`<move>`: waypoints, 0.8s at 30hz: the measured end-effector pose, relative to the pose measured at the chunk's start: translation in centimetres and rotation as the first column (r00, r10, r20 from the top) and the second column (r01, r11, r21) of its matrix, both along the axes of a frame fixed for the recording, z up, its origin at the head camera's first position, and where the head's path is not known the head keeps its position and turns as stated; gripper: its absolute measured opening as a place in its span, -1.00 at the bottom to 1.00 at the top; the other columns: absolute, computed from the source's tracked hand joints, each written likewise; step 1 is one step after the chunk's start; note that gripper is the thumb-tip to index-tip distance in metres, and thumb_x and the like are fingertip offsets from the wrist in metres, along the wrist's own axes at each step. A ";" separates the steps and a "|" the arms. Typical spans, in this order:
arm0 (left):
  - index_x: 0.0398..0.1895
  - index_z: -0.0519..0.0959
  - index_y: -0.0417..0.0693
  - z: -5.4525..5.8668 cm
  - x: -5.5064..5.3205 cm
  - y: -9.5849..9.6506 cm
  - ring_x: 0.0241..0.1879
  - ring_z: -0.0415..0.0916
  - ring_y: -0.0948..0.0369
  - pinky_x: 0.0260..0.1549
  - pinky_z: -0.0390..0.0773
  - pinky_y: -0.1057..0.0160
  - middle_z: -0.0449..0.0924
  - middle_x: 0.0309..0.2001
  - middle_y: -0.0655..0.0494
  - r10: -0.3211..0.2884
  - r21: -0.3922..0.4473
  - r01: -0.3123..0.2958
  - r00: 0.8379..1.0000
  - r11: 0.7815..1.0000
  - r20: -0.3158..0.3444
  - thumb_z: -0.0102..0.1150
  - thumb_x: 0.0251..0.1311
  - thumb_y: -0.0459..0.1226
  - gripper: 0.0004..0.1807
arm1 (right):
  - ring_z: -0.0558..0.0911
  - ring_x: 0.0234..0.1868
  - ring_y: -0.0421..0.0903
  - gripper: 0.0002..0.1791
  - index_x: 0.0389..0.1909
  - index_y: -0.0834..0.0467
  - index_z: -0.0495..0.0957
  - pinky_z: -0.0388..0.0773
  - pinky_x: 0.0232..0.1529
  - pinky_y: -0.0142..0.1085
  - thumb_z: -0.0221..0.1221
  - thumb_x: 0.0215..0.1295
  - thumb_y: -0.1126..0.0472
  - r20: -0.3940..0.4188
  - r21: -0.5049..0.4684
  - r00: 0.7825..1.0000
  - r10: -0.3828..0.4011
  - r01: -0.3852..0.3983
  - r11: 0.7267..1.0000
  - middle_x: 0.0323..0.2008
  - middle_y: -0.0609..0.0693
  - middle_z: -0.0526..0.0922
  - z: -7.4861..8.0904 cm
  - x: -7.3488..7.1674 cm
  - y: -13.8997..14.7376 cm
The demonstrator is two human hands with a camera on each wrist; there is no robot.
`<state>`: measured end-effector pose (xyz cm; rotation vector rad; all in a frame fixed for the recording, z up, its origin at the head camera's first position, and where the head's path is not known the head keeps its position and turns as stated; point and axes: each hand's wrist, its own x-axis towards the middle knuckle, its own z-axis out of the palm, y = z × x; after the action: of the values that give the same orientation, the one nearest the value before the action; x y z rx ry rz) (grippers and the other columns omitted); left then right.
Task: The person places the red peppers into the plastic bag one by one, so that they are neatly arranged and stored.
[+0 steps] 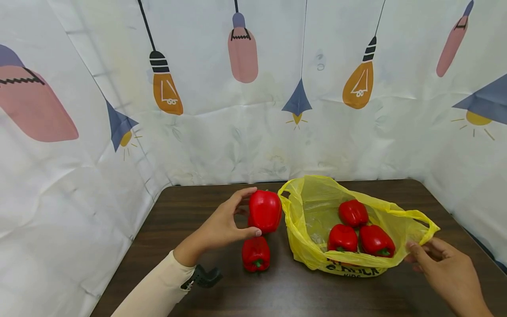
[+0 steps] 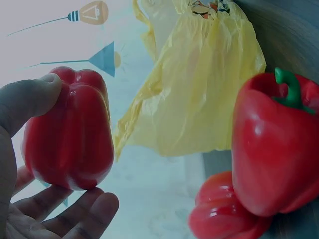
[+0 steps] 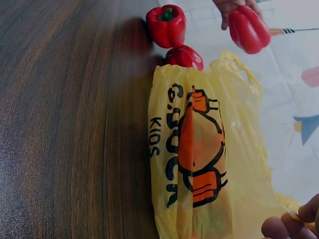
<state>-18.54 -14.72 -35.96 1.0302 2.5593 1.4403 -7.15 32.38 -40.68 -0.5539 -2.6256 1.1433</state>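
My left hand (image 1: 215,224) grips a red bell pepper (image 1: 265,211) between thumb and fingers, raised just left of the yellow plastic bag (image 1: 297,240). Below it a second bell pepper (image 1: 256,255) lies on the table, green stem toward me. The left wrist view shows another bell pepper (image 2: 217,206) behind that one; in the head view the held pepper mostly hides it. Three red bell peppers (image 1: 353,213) sit inside the bag, whose mouth gapes upward. At the bag's right end, my right hand (image 1: 449,268) pinches the rim near a handle loop.
The dark wood-grain table (image 1: 206,301) ends at a white curtain (image 1: 206,145) printed with hanging lamps. Black lettering and an orange figure mark the bag's near side. A dark strap (image 1: 206,277) circles my left wrist.
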 end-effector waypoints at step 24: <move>0.52 0.23 0.29 1.1 0.6 3.5 0.14 0.53 0.08 -0.06 0.69 0.19 0.38 0.35 0.30 -0.072 0.053 0.070 0.997 0.996 0.038 0.60 0.04 -0.18 -0.02 | 0.69 -0.52 -0.21 -0.38 -0.18 0.29 0.67 0.64 -0.56 -0.28 0.10 0.49 -0.25 0.005 -0.004 1.000 0.005 -0.005 1.000 -0.44 0.04 0.76 -0.1 0.0 0.1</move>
<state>-17.98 -11.17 -34.88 1.0761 2.4443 1.5002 -7.13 32.48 -40.75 -0.5524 -2.6304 1.1503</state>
